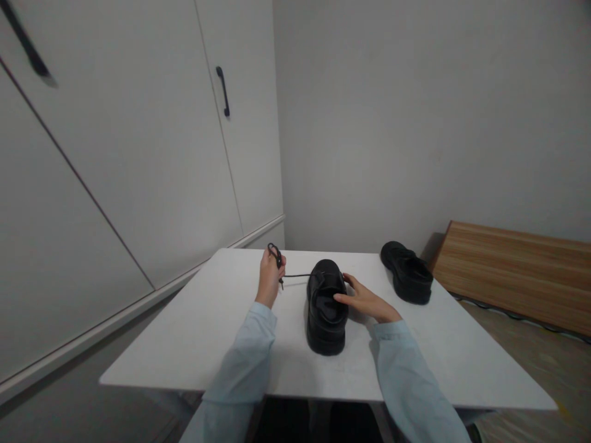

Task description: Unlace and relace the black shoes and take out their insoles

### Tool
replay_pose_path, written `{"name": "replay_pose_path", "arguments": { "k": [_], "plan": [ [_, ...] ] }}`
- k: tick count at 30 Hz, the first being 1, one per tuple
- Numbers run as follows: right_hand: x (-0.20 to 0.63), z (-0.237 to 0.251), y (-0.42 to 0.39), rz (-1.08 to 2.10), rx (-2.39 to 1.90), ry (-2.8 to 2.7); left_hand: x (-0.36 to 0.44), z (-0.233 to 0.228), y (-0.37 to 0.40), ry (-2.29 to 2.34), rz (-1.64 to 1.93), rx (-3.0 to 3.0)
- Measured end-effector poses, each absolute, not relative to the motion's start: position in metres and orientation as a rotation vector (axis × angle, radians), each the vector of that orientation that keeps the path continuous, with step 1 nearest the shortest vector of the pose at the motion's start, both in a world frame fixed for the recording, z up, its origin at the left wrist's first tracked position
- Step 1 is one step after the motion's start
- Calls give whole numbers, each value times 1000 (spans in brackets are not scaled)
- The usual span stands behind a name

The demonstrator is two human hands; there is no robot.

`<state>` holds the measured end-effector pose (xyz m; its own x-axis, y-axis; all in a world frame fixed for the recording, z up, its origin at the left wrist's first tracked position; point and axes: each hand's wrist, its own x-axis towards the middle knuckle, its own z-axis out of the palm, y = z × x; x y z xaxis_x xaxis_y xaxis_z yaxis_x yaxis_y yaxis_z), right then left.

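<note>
Bkgd: second black leather shoe (407,271) on far right part of white rectangular tabletop (194,332), toe twd wall. Left: white cabinet doors (138,154) w/ black bar handle (223,91); another dark handle (28,44) at top left, blurred. Plain grey wall (415,111) behind. Right, beyond table: light wooden slatted panel (512,271), lying low by the wall.
</note>
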<state>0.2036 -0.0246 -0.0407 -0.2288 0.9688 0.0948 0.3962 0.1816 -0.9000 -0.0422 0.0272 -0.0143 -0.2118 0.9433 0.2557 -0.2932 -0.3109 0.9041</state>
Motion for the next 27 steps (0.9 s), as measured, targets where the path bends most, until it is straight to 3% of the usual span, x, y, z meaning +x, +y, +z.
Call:
{"name": "replay_pose_path", "arguments": {
  "k": [8,14,19,27],
  "plan": [
    [199,-38,-25,1003,-1263,-1763,-40,-26,21,1522,976,2095],
    [200,-41,-25,998,-1242,-1769,-44,-29,20,1692,460,2355],
    [199,-38,-25,1019,-1272,-1769,-47,-31,22,1943,357,2248],
    [198,-32,-27,1018,-1227,-1759,-41,-25,19,1660,400,2207]
  ]
}}
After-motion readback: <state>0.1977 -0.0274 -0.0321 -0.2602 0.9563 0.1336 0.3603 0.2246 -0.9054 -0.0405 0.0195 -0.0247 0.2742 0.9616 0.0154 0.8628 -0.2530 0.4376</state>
